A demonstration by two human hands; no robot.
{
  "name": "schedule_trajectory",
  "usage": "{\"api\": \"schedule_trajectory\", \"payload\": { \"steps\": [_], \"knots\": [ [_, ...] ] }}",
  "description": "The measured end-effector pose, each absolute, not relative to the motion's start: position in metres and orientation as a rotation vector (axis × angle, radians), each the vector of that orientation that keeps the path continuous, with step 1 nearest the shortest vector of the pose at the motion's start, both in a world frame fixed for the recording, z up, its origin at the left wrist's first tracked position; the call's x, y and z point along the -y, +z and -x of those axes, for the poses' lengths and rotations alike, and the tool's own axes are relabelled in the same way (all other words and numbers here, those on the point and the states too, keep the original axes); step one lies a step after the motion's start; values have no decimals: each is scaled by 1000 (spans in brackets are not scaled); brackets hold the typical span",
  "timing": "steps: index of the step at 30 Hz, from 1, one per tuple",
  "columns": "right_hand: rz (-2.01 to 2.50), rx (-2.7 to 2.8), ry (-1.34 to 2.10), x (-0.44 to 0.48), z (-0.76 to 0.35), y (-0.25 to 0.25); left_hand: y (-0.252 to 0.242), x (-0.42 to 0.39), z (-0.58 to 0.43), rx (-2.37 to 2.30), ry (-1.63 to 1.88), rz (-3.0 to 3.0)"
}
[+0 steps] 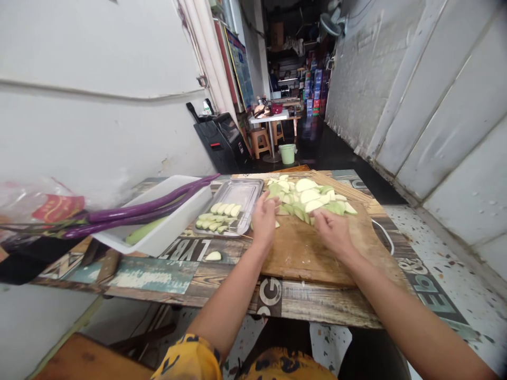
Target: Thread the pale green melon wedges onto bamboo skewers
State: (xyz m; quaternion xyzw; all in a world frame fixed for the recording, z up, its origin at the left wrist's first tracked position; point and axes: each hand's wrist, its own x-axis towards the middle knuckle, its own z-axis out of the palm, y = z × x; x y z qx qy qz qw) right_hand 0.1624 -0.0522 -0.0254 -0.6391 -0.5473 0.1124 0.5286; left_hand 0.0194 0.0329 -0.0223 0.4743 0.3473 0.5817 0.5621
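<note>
Pale, green-skinned eggplant slices (pixel 307 196) lie heaped on the far part of a wooden cutting board (pixel 295 248). At the near edge of the heap, my right hand (pixel 331 231) is closed, its fingertips pinching a slice. My left hand (pixel 264 219) is over the board's left edge, fingers curled together; what they hold, if anything, is too small to make out. Just left of it, a clear-rimmed metal tray (pixel 247 191) holds rows of slices (pixel 217 217), with thin sticks showing at their near end. One loose slice (pixel 213 256) lies on the table.
A white bin (pixel 148 245) with long purple eggplants (pixel 138 211) and a green one stands left on the patterned table (pixel 166 275). A plastic bag (pixel 43 203) is beside it. Beyond are a black case (pixel 222 140), a small white table (pixel 273 117), stools and a green bucket (pixel 288 154).
</note>
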Motion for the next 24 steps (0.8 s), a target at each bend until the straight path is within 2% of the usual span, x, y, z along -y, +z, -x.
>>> {"api": "schedule_trajectory", "payload": {
  "steps": [5,9,17,24],
  "knots": [
    [1461,969,289,50,-186,-19,-29,-37,-24,-1096,1010,-2187],
    [1466,936,258,48,-190,-19,-27,-40,-36,-1383,694,-2566],
    [1447,978,264,46,-189,-22,-26,-65,-45,-1594,407,-2727],
    [1424,1012,280,44,-188,-26,-22,-76,-46,-1506,507,-2505]
  ]
}}
